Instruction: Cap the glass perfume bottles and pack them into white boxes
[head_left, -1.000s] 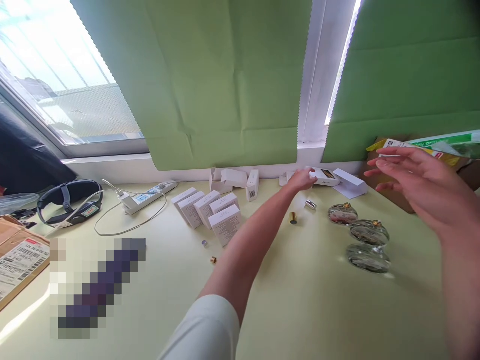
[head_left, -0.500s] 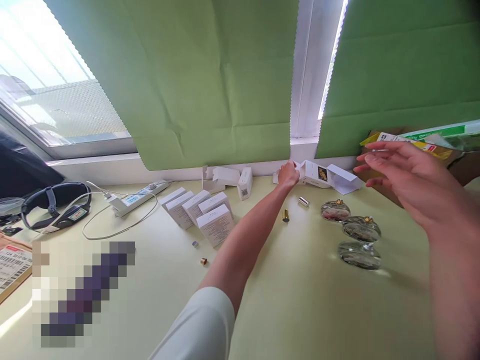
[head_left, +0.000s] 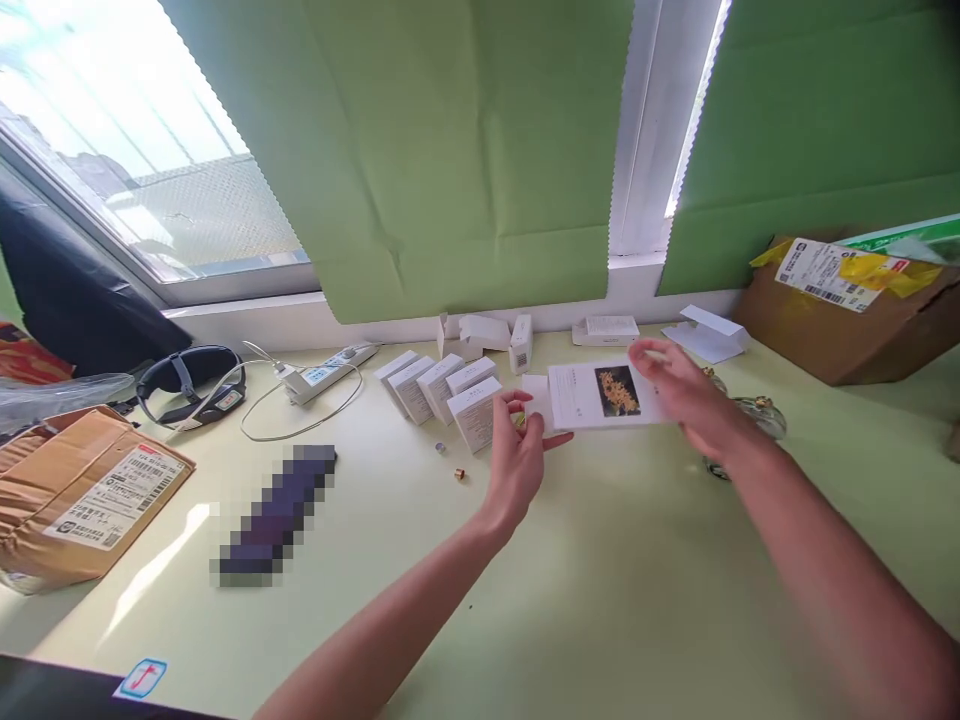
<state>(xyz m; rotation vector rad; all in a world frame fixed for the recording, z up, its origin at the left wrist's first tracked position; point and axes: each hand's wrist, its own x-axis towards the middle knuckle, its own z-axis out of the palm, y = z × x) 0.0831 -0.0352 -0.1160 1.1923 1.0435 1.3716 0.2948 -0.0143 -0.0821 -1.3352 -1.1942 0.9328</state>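
Note:
A white carton (head_left: 577, 395) with a picture of yellow flowers is held level above the table between my two hands. My left hand (head_left: 517, 460) pinches its left end, where a flap sticks out. My right hand (head_left: 686, 395) is closed round the right end, covering part of it. Behind my right wrist, glass bottles (head_left: 766, 418) with gold necks are partly hidden. Several closed white cartons (head_left: 474, 412) stand in a row left of my left hand. A small gold cap (head_left: 460, 474) and a small silvery piece (head_left: 440, 448) lie in front of them.
Opened white cartons (head_left: 484, 332) and another white carton (head_left: 611, 328) lie along the wall. A brown cardboard box (head_left: 832, 340) stands at right, another parcel (head_left: 97, 500) at left. A power strip (head_left: 330, 372) with a looped cable and a black headset (head_left: 191, 385) sit at back left.
My left hand has drawn back from the wall with the flower-picture carton, now above the table's middle. My right hand has moved left and down and closed on its other end. The view has shifted.

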